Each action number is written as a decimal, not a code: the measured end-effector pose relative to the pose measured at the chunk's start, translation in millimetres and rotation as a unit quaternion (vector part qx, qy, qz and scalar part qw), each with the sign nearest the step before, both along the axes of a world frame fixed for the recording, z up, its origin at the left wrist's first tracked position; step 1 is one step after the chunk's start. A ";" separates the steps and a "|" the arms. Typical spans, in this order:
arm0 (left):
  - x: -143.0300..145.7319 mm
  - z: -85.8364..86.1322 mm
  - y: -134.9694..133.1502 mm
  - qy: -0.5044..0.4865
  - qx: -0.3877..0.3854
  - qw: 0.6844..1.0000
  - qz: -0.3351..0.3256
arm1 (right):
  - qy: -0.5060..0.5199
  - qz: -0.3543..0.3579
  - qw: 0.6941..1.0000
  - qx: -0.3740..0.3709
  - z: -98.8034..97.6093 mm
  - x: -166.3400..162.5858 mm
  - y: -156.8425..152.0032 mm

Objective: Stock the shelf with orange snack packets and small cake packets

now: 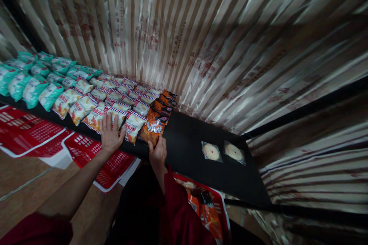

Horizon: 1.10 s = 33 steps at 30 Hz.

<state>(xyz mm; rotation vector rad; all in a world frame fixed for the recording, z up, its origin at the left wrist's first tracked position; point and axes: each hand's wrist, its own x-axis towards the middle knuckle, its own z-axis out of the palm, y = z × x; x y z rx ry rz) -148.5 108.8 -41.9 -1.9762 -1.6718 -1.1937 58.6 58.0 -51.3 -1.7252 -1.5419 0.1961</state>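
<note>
My left hand [111,134] lies with its fingers spread on the front of a white-and-red snack bag [118,111] in the front row. Right beside it, another white snack bag [133,124] leans on the bags behind. My right hand [158,154] has its thumb and fingers at the lower edge of an orange snack bag [153,125], gripping it. More orange bags [165,101] stand in a line behind that one, against the white rows.
Teal bags [36,90] fill the shelf's left end. Two flat round packets [212,151] [234,153] lie on the black shelf [186,138] at right. Red baskets [100,160] stand below; one holds orange bags [211,216]. A pleated curtain [184,46] hangs behind.
</note>
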 end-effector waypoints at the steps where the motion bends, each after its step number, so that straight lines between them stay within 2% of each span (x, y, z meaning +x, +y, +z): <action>1: 0.2 0.1 -0.1 -0.003 -0.003 1.000 -0.002 | -0.001 0.003 1.000 0.004 -0.1 0.0 -0.1; 10: 1.0 1.0 -2.6 -0.014 0.004 1.000 -0.009 | 0.035 0.028 0.998 0.046 8.6 9.3 -23.2; 15: 3.9 1.8 -7.0 -0.010 0.035 0.999 -0.012 | 0.037 0.011 0.998 0.052 3.9 25.0 -40.0; 18: 15.5 2.8 -15.6 -0.008 0.047 0.999 -0.026 | 0.045 0.006 0.997 0.057 1.8 35.3 -43.4; 21: 37.9 3.5 -29.8 0.019 0.043 0.997 -0.069 | 0.047 0.012 0.997 0.056 5.1 42.3 -42.5; 24: 64.9 2.2 -43.8 0.101 0.022 0.980 -0.172 | 0.054 0.027 0.997 0.042 10.8 44.4 -37.9; 26: 80.0 1.0 -49.3 0.138 0.011 0.967 -0.215 | 0.065 0.038 0.997 0.025 13.2 44.3 -32.4; 29: 93.0 1.5 -50.1 0.160 0.004 0.961 -0.226 | 0.079 0.066 0.995 0.001 14.3 44.2 -21.1; 33: 95.6 4.9 -45.3 0.171 0.005 0.956 -0.237 | 0.085 0.107 0.990 -0.023 15.7 44.4 -4.9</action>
